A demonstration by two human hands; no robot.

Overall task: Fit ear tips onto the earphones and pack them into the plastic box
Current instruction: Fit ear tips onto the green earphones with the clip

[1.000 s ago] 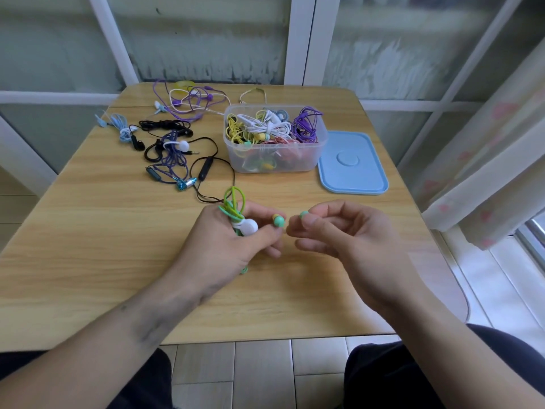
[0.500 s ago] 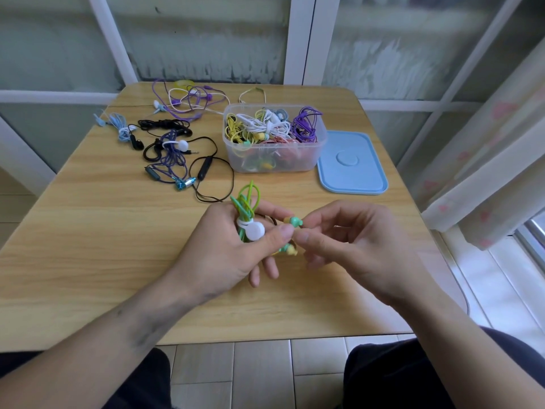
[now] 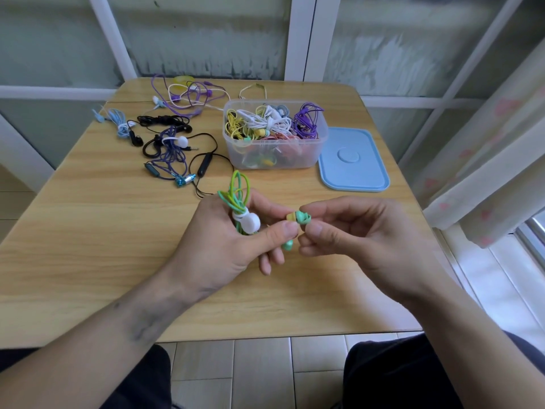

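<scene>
My right hand (image 3: 351,231) has closed in and now pinches the soft green ear tip (image 3: 303,216) onto the yellow earbud nozzle (image 3: 291,216). My left hand (image 3: 227,240) still grips the coiled green earphone cable (image 3: 237,193), above the tabletop's (image 3: 88,231) near edge. Fitting looks nearly done; the clear plastic box (image 3: 275,160) waits toward the far edge.

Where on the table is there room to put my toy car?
Bare wood lies along the left side of the table, below the loose earphones, and along the near edge under both hands. It's crowded at the back: plastic box, blue lid.

Wood table (image 3: 88,231), frosted window (image 3: 206,33), curtain (image 3: 486,172), tile floor (image 3: 259,373)
</scene>
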